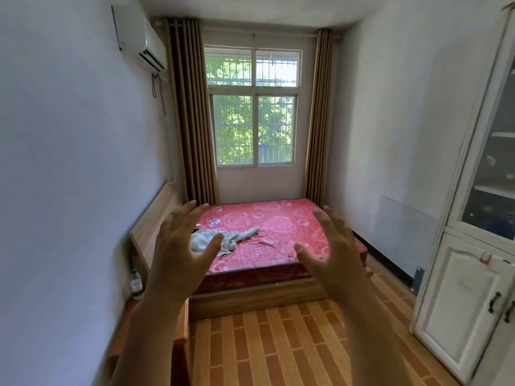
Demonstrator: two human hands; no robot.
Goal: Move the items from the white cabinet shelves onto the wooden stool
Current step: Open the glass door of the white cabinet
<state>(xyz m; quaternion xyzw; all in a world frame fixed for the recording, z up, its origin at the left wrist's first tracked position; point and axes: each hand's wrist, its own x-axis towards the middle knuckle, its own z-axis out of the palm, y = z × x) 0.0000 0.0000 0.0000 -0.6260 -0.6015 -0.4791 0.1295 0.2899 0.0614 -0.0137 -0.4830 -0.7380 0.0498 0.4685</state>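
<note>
The white cabinet (471, 246) is standing well right of the right hand (331, 254), small items sitting blurred behind its glass upper door.

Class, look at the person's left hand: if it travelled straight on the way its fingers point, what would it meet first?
Probably the red mattress, near the pale crumpled cloth. The left hand is open, fingers aimed forward over the bed; nothing shows between, though depth is unclear.
</note>
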